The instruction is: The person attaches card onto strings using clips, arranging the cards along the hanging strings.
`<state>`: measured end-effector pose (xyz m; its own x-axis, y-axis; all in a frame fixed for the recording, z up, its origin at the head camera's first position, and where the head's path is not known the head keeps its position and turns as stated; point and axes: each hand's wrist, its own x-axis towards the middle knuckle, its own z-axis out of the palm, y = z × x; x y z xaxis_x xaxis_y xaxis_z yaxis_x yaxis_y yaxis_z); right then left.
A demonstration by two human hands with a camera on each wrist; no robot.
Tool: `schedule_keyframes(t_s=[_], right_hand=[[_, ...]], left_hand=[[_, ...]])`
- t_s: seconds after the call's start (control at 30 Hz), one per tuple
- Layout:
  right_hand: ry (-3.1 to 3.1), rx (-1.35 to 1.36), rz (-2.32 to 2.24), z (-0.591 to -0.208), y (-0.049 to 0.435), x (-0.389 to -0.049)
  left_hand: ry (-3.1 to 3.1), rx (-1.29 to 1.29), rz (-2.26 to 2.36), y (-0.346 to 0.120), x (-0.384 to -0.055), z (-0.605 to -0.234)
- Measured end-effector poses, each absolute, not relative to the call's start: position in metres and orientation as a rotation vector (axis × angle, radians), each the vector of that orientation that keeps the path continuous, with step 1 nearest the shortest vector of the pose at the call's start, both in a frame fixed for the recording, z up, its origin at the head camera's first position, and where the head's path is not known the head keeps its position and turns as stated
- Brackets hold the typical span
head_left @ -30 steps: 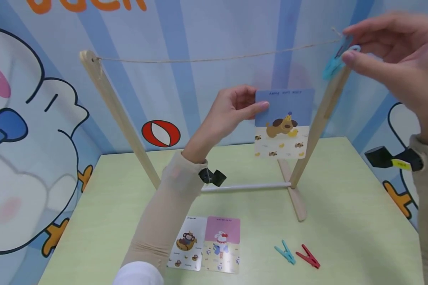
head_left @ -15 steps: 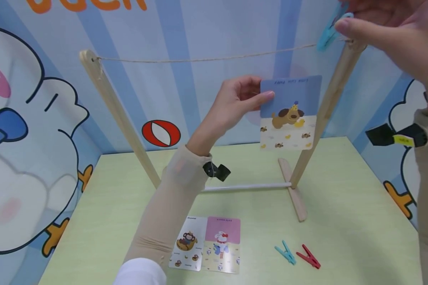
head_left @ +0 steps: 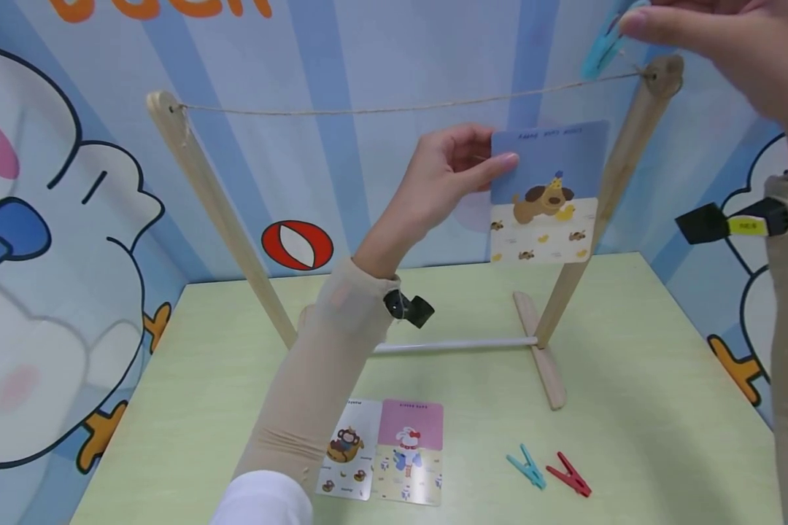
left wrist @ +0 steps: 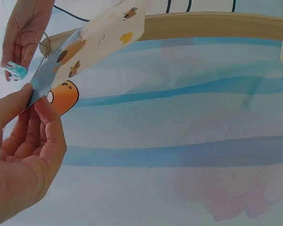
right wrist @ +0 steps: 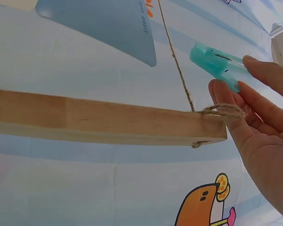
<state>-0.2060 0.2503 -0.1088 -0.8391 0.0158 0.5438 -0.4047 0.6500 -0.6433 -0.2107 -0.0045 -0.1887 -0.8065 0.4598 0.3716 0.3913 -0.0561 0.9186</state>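
My left hand (head_left: 449, 171) pinches a blue-and-white puppy card (head_left: 548, 193) by its upper left edge, thumb in front. The card hangs upright just below the twine (head_left: 368, 111), near the right wooden post (head_left: 620, 175). Above the twine's right end, my right hand (head_left: 735, 55) pinches a light blue clothespin (head_left: 607, 40) by its handle ends, its tip pointing down towards the twine. In the right wrist view the clothespin (right wrist: 217, 61) sits between thumb and fingers, beside the twine and clear of the card (right wrist: 104, 28).
On the table (head_left: 657, 350) lie a monkey card (head_left: 348, 452) and a pink rabbit card (head_left: 408, 452), side by side. Right of them are a blue clothespin (head_left: 527, 467) and a red clothespin (head_left: 569, 475). A white crossbar (head_left: 460, 345) joins the stand's feet; the left post (head_left: 217, 211) leans outward.
My left hand has raised the puppy card up and to the right, closer to the twine. My right hand has lifted the blue clothespin from beside the right post to above the twine.
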Motion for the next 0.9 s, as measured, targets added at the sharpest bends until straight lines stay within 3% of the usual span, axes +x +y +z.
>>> schedule_keyframes(t_s=[0.23,0.47,0.9], right_hand=[[-2.389,0.309,0.988,-0.102,0.251,-0.21],[-2.418,0.544,0.861,-0.096,0.249,-0.221],[-2.485,0.523,0.812,-0.092,0.246,-0.227]], left_hand=[[2.132,0.965,2.046,-0.002,-0.21,-0.186],[2.137,0.954,2.093,0.001,-0.21,-0.185],[2.12,0.971,2.197,0.005,-0.21,-0.182]])
